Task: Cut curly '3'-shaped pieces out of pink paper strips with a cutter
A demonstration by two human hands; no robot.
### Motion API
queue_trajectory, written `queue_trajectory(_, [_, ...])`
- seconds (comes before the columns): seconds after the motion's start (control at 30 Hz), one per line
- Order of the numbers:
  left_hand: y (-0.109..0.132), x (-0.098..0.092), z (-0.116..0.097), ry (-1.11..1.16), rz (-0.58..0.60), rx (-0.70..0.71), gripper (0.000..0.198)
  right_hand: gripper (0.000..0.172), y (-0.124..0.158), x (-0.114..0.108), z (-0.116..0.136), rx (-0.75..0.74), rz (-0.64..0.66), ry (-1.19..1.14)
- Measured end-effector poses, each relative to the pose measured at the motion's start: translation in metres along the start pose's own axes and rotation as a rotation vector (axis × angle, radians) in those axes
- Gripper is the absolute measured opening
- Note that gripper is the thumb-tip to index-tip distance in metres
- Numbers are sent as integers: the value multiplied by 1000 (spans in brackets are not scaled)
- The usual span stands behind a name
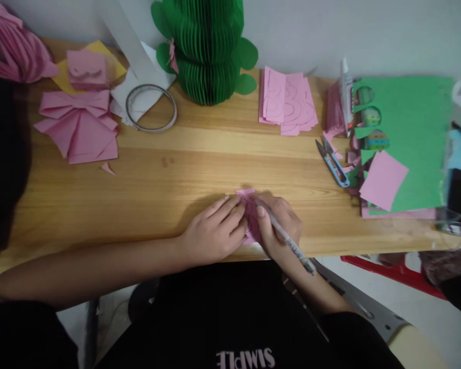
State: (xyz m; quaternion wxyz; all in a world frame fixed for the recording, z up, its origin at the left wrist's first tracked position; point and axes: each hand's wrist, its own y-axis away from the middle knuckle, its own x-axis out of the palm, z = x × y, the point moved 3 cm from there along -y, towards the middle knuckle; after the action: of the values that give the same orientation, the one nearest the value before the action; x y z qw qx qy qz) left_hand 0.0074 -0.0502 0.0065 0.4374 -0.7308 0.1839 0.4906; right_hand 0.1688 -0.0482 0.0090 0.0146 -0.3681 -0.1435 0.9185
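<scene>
A small piece of pink paper (250, 218) with dark curved lines drawn on it lies near the table's front edge. My left hand (217, 230) rests on its left side, fingers stretched out and pressing it down. In my right hand (282, 220) is a pen (292, 245), its tip at the paper's upper right part and its back end slanting toward my forearm. Part of the paper is hidden under my fingers. Farther back lies a stack of pink papers (288, 102) marked with similar curves.
Blue thread snips (333, 163) lie to the right, beside paper scraps, a glue tube (346, 97) and green sheets (418, 133). A green honeycomb paper piece (209, 61) stands at the back. On the left are a tape roll (151, 128) and folded pink paper (79, 125).
</scene>
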Motion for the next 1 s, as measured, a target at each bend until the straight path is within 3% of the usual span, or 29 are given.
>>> queue_trajectory(0.17, [-4,-3,2,30,23,-18,25,23,3,3,-12,322,-14,-316])
queue_trajectory(0.27, [-6,-4,4,45,34,-34,26,17,3,3,-14,390,-44,-439])
queue_trajectory(0.4, [-6,-4,4,46,28,-30,25,11,0,-2,-9,377,-59,-387])
queue_trajectory(0.63, [-5,-2,3,44,53,-38,25,8,-5,-5,0,348,96,-264])
queue_trajectory(1.0, [-3,-1,3,58,58,-28,26,5,-10,-5,5,332,125,-247])
